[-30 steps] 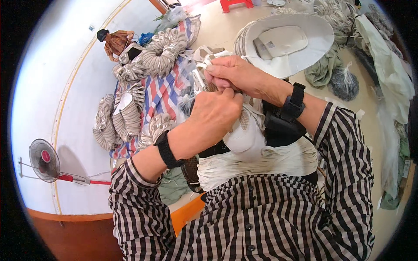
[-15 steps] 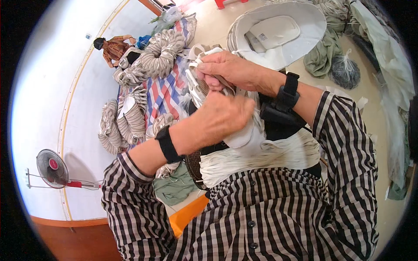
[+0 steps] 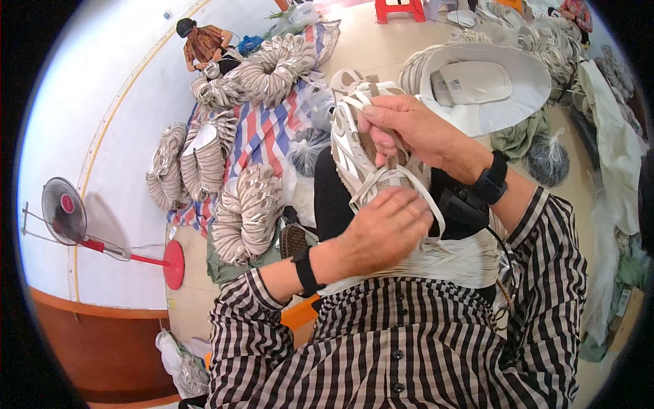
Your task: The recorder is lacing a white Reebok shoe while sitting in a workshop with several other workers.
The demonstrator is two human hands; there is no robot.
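Note:
A beige and white shoe upper [image 3: 349, 160] rests over my lap, its toe end away from me. White shoelace [image 3: 436, 204] runs through it and hangs in loose loops at its near end. At the shoe's upper right side, my right hand [image 3: 415, 129] pinches lace between thumb and fingers. My left hand [image 3: 385, 228] is closed on the lace loops nearer my body; its fingertips are partly hidden. Across my lap under the left hand lies a bundle of white laces [image 3: 443, 262].
Rings of stacked shoe uppers [image 3: 248, 211] lie on a striped sheet [image 3: 262, 126] at left. A white-lined basket [image 3: 521, 112] holds an insole-shaped piece. A person [image 3: 204, 44] sits far left. Also around are a red fan [image 3: 65, 211], a red stool [image 3: 398, 10] and a bag [image 3: 547, 160].
My left hand has drawn back toward my body, away from the right hand, and lace loops now show between them. The right hand still pinches lace. The whole view has shifted.

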